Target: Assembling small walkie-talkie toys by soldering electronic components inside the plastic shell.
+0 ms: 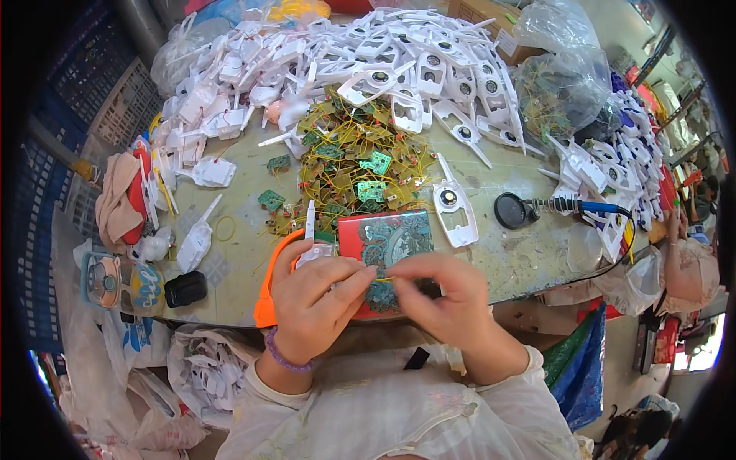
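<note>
At the near edge of the table, my left hand (318,295) is closed around a white plastic casing (310,218) with a narrow upright handle; the palm hides most of it. My right hand (448,295) pinches a short yellow wire (385,279), which runs to the left fingertips. Behind both hands lies a red, dark-patterned flat box or book (353,234). An orange curved object (265,303) shows beside the left hand, partly covered. Past the box is a heap of green circuit boards (376,162) with yellow wires. One white frame-shaped casing (454,203) rests right of it.
White casings (460,69) are piled across the far side. A soldering iron (590,205) with a blue handle and a black round dish (512,211) sit at the right. Leftward are a black object (185,289), a clear jug (103,280) and a single casing (197,239).
</note>
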A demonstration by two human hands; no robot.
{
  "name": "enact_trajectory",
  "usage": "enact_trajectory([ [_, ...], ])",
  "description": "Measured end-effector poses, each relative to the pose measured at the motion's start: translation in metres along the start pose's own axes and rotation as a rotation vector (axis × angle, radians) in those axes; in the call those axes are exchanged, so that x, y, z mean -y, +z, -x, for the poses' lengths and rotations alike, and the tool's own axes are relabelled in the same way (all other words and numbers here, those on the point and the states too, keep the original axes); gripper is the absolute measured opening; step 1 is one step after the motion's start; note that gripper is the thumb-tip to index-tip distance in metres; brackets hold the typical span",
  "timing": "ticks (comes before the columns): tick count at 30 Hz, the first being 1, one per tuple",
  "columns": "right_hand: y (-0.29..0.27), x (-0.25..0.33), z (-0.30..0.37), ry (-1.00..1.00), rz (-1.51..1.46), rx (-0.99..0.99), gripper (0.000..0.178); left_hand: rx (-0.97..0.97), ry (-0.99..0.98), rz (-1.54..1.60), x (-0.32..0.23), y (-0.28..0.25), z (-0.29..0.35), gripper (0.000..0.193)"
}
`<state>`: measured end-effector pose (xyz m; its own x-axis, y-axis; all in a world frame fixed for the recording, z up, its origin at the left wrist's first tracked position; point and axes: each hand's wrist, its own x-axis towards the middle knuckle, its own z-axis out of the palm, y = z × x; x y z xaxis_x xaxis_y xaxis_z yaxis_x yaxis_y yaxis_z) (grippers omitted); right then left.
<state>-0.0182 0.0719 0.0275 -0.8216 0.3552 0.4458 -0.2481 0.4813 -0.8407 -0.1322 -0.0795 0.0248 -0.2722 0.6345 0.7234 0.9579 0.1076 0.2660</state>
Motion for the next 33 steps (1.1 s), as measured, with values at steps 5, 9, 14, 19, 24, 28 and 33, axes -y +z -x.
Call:
enact_trajectory([
  [5, -0.043, -0.05, 0.009, 0.033, 0.576, -0.172, 0.024, -0.042, -0.115, 0.102, 0.001, 0.0, 0.004, 0.024],
  [9, -0.053, -0.086, 0.028, 0.047, 0.948, -0.006, 0.023, -0.086, -0.185, 0.157, 0.0, 0.003, 0.001, 0.021],
  [14, -0.061, -0.081, 0.03, -0.137, 0.887, -0.217, 0.019, -0.131, -0.216, 0.18, 0.0, 0.004, -0.001, 0.022],
  [19, -0.064, -0.021, 0.033, -0.395, 0.738, -0.045, 0.019, -0.163, -0.306, 0.275, -0.001, 0.005, 0.003, 0.02],
  [24, -0.055, 0.0, 0.033, -0.525, 0.749, 0.203, 0.028, -0.113, -0.324, 0.302, -0.004, 0.0, 0.001, 0.017],
  [28, -0.046, 0.008, 0.027, -0.506, 0.61, 0.261, 0.03, -0.106, -0.309, 0.311, -0.005, -0.002, 0.001, 0.016],
  [33, -0.033, 0.006, 0.001, -0.588, 0.473, 0.077, 0.03, -0.029, -0.265, 0.243, -0.009, -0.003, 0.0, 0.016],
])
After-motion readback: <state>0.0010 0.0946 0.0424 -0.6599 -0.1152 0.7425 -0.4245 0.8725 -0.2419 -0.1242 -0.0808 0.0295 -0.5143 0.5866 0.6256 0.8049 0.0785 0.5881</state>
